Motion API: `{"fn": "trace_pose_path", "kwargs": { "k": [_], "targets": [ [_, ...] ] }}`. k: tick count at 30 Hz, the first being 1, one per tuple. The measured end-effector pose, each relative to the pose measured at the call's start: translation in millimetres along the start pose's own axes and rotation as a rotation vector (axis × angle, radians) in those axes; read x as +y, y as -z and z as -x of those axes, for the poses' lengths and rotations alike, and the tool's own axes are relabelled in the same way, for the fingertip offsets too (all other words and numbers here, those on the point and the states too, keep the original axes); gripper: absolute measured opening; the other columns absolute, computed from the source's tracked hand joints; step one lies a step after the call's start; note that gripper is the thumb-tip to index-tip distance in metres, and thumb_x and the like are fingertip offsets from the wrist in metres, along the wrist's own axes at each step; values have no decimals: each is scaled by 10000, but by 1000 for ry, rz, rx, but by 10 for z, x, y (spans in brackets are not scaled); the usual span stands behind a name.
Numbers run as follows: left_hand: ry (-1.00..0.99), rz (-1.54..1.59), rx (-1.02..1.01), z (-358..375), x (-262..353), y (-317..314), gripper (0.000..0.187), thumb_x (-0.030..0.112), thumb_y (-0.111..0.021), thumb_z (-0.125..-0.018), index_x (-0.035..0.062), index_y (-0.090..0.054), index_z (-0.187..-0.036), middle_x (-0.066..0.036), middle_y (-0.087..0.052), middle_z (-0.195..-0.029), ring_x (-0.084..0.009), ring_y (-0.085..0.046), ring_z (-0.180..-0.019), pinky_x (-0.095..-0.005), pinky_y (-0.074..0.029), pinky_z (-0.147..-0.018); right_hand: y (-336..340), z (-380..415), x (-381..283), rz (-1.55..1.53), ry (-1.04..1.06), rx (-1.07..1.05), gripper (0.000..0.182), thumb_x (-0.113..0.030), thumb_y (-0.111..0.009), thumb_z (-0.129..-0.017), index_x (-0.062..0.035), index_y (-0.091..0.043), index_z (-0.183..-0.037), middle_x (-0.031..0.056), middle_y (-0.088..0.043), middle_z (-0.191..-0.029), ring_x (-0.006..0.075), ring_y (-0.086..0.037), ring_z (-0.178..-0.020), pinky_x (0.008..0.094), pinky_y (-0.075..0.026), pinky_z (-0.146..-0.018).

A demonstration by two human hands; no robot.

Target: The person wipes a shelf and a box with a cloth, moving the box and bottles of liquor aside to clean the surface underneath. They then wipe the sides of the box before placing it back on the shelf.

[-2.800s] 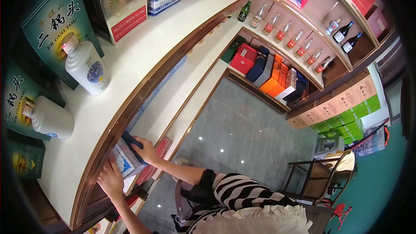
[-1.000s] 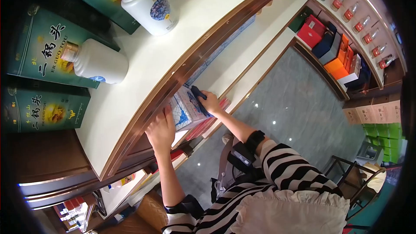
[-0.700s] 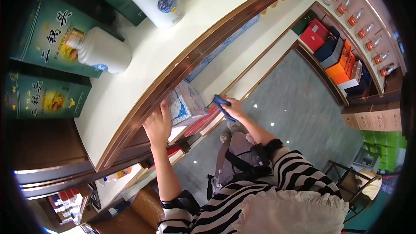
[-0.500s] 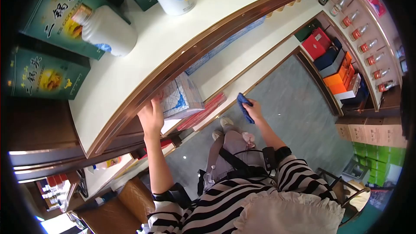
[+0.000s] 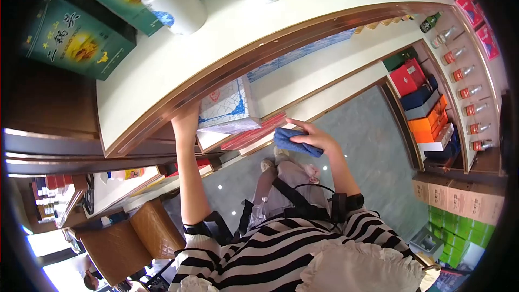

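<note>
My right hand (image 5: 320, 138) grips a folded blue cloth (image 5: 294, 141) in front of the lower shelf, above the floor. Under the rim of the upper shelf (image 5: 238, 73), my left hand (image 5: 186, 119) reaches in beside a white box with a blue crackle pattern (image 5: 226, 109). The upper shelf hides its fingers, so whether they touch or hold the box does not show. Flat red boxes (image 5: 254, 133) lie just below the patterned box.
White bottles (image 5: 175, 5) and green boxes (image 5: 81, 40) stand on the upper shelf. At right are small bottles (image 5: 462, 73) in a row, a cabinet with an orange box (image 5: 427, 124), and stacked cartons (image 5: 457, 197). A brown chair (image 5: 108, 246) stands lower left.
My right hand has brought the cloth left, nearer the lower shelf. My left hand has gone further under the upper shelf rim. The view has shifted, and more of the patterned box shows.
</note>
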State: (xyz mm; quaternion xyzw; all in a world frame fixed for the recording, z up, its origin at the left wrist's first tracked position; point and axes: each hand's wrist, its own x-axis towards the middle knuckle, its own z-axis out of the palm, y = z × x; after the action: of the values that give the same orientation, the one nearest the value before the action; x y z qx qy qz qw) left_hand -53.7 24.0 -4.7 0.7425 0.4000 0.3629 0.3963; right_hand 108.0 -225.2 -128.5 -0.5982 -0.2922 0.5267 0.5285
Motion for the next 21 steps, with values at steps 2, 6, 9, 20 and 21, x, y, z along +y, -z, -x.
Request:
{"fn": "trace_pose_path", "kwargs": {
  "k": [2,6,9,20,21],
  "targets": [
    [37,68,-36,-6,-99,17,292,82,-618,-736,3,-501,-992,-100,-538,-985,-159,-497,-891,-289,-394,-789,-104,-37,-184,77,-34,-71,676,-71,-600,-710,-121,-271,-1298,69,-532,-1056,106,-502,-825,232,-390,-763],
    [-53,114,-85,134,77,4,378,125,-661,-693,-7,-500,-1008,-102,-559,-945,-185,-521,-852,-307,-407,-761,-297,-86,-459,167,35,-194,766,-148,-617,-710,-154,-168,-1330,111,-537,-1041,109,-496,-816,234,-383,-738],
    [-75,-22,-83,174,77,39,433,185,-668,-688,-13,-483,-1026,-142,-570,-954,-208,-551,-845,-296,-412,-768,-444,-149,-511,117,-41,-269,805,-173,-619,-708,-128,-117,-1336,130,-516,-1082,120,-504,-844,230,-374,-761],
    [-159,-572,-158,537,497,-299,717,462,-508,-753,-47,-304,-1216,-265,-292,-1251,-370,-207,-1210,-486,-43,-991,-683,-380,-132,316,104,-214,934,-227,-652,-682,16,3,-1301,242,-264,-1293,198,-435,-1086,271,-278,-927],
    [-170,-748,-149,554,456,-391,757,488,-495,-747,-51,-276,-1229,-282,-256,-1260,-410,-173,-1206,-512,-87,-978,-683,-382,-148,319,105,-216,934,-227,-652,-682,16,3,-1301,242,-264,-1293,198,-435,-1086,271,-278,-927]
  ]
}}
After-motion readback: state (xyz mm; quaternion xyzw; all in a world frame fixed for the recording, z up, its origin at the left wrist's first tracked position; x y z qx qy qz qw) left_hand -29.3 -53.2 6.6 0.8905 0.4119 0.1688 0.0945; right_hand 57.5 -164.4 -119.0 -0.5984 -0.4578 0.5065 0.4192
